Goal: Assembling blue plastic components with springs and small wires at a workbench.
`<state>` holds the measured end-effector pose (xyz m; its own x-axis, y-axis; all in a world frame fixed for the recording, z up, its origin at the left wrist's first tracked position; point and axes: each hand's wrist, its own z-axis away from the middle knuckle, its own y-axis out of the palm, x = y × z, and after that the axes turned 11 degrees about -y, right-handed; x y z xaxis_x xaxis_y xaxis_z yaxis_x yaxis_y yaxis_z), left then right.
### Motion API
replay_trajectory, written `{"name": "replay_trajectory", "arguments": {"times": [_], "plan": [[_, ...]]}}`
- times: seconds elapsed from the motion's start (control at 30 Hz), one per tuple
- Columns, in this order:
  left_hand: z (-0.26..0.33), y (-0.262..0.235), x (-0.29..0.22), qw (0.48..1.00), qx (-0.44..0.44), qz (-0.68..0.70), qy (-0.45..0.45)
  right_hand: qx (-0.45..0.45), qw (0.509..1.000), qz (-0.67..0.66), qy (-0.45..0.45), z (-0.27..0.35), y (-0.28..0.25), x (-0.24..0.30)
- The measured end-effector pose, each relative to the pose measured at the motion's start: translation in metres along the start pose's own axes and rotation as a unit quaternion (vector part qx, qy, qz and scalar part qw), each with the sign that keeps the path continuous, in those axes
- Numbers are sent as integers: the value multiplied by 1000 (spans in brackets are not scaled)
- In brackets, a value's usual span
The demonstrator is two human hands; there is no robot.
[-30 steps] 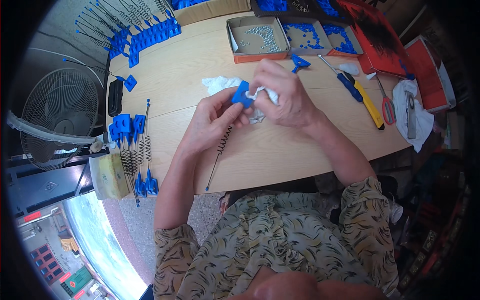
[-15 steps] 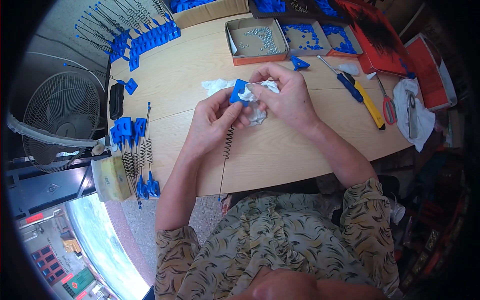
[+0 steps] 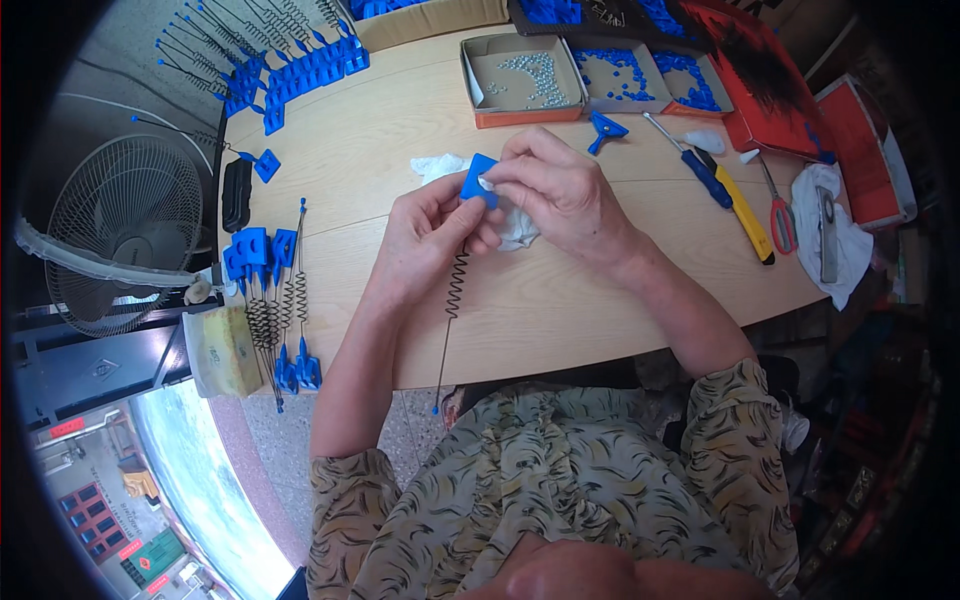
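A tray of screws (image 3: pixel 527 75) sits at the counter's (image 3: pixel 620 290) far edge. Screwdrivers (image 3: pixel 725 190) lie right; finished spring pieces (image 3: pixel 275 300) lie left.

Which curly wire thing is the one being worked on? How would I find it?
Start at the wooden table, then find the two hands in its middle. The coiled wire hangs from the blue square piece they hold. Its lookalikes lie untouched by the table's left edge.
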<state>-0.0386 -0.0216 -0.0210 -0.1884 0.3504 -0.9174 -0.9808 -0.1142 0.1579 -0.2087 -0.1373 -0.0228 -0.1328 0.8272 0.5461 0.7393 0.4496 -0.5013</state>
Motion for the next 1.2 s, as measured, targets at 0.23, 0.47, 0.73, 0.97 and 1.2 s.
{"name": "replay_trajectory", "arguments": {"times": [0.23,0.47,0.73,0.97,1.2], "plan": [[2,11,2,997,-24,-55,45,-37,977,-80,196,3,4,8],[2,4,3,996,-46,-42,59,-25,999,-20,-13,2,8,8],[10,0,-7,998,-29,-50,14,37,995,-93,-25,2,-3,-3],[10,2,-8,988,4,-151,-13,172,978,61,-104,-1,-14,9],[2,-3,-1,997,11,-81,18,55,965,194,-168,-5,-13,11]]}}
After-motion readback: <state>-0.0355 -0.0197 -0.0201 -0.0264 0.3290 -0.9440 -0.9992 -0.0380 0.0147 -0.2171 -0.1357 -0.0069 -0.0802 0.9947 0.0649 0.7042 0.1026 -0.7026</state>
